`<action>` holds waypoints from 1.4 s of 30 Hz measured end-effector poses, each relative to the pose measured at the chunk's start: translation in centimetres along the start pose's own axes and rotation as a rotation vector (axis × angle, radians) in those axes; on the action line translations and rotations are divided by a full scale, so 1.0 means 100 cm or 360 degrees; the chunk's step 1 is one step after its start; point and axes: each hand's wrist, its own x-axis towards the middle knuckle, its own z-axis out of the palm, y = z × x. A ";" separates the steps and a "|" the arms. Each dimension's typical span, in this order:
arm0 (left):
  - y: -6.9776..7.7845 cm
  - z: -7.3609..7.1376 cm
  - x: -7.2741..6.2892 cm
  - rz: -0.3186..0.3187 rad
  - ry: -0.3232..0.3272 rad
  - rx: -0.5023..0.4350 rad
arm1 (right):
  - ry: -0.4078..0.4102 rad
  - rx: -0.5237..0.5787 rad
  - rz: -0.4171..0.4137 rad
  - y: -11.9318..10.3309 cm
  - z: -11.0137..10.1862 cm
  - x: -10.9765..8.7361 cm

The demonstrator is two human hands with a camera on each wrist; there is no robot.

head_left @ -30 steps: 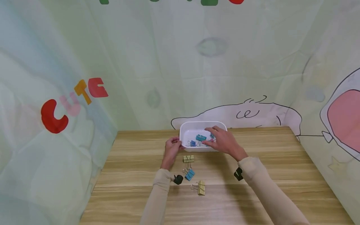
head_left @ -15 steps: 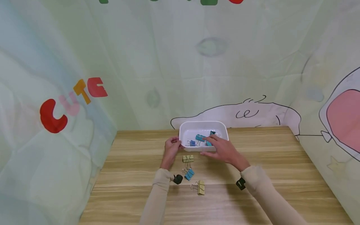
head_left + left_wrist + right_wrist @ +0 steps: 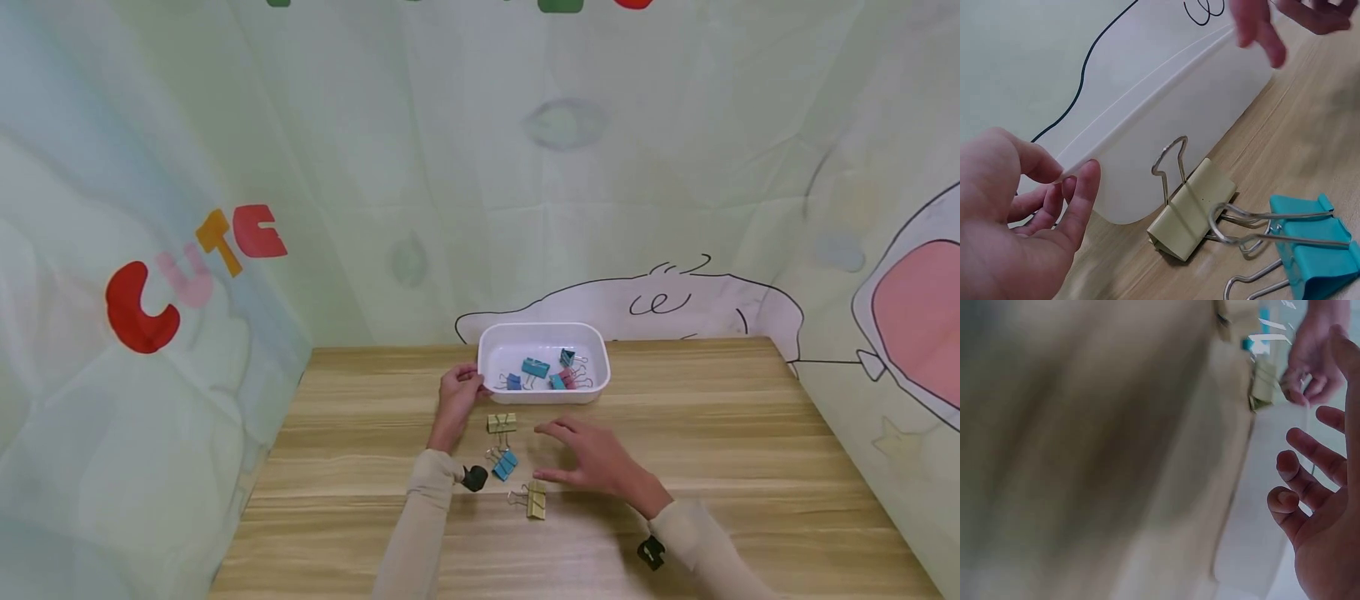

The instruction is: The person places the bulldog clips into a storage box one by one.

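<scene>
White box (image 3: 542, 398) lies lengthwise left to right, left fingers (image 3: 1087, 190) pinching its rim, right fingers (image 3: 1316, 453) released and loosely spread.

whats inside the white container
The white container holds a blue binder clip, a pink one and three teal ones. Its near wall hides the strip of floor just behind it, so anything lying there can't be seen.

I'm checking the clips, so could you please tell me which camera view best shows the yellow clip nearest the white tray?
The left wrist view: the yellow clip appears largest and sharpest there, beside the white tray. The head view shows it small; the right wrist view shows it blurred.
</scene>
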 end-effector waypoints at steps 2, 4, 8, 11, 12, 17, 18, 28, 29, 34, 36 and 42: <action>0.000 0.000 0.000 -0.0004 0.0005 0.0002 | -0.0029 0.0047 -0.0003 -0.004 0.006 -0.007; 0.000 0.000 0.000 0.0000 0.0009 0.0009 | -0.0080 0.0088 0.0002 -0.008 0.011 -0.014; -0.001 -0.001 0.000 0.0003 0.0012 0.0022 | -0.0185 0.0129 0.0018 -0.016 0.018 -0.025; -0.001 -0.001 0.000 -0.0005 0.0008 0.0020 | -0.0221 0.0147 0.0019 -0.022 0.023 -0.032; 0.000 0.000 0.000 -0.0009 0.0008 0.0019 | -0.0222 0.0146 0.0015 -0.023 0.025 -0.033; 0.000 0.001 -0.001 -0.0018 0.0019 0.0037 | -0.0223 0.0121 0.0018 -0.026 0.031 -0.041; 0.000 0.001 -0.001 -0.0017 0.0022 0.0039 | -0.0224 0.0118 0.0018 -0.026 0.031 -0.041; -0.002 0.000 0.001 -0.0020 0.0026 0.0028 | -0.0176 0.0140 -0.0047 -0.026 0.038 -0.042; -0.002 0.000 0.001 -0.0022 0.0028 0.0030 | -0.0167 0.0137 -0.0052 -0.026 0.039 -0.042; -0.002 0.000 0.001 -0.0026 0.0034 0.0036 | -0.0122 0.0115 -0.0067 -0.028 0.041 -0.043; -0.002 0.000 0.001 -0.0003 0.0034 0.0028 | -0.0107 0.0119 -0.0069 -0.029 0.041 -0.043; -0.003 0.001 0.002 0.0058 0.0031 0.0002 | -0.0079 0.0106 -0.0067 -0.033 0.038 -0.042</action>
